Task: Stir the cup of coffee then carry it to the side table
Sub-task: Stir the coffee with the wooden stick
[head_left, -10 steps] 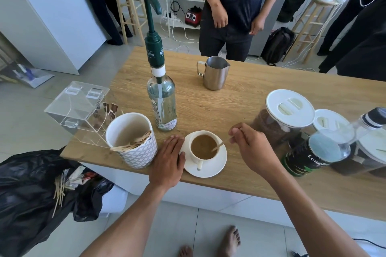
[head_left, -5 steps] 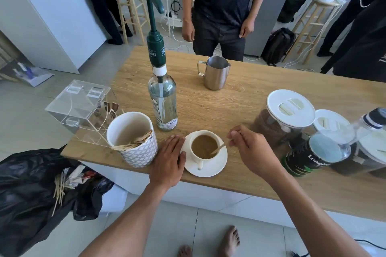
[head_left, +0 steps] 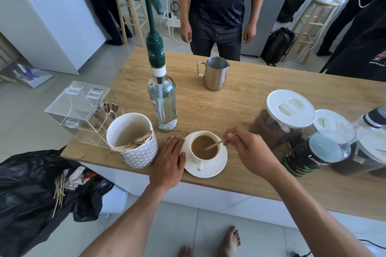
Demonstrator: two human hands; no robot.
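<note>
I see the coffee cup [head_left: 205, 149] on its saucer [head_left: 217, 168] at the table's [head_left: 240, 102] near edge. My right hand [head_left: 249, 152] pinches a wooden stirrer [head_left: 215, 144] dipped in it. My left hand [head_left: 169, 160] lies flat, fingers together, touching the saucer's left rim. Behind the cup stands a pump bottle [head_left: 161, 89].

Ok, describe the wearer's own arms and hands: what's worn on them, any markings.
Both forearms are bare up to the frame edge: no sleeves in view. The left hand and right hand wear no gloves, and no watch, rings, bands or markings show.
</note>
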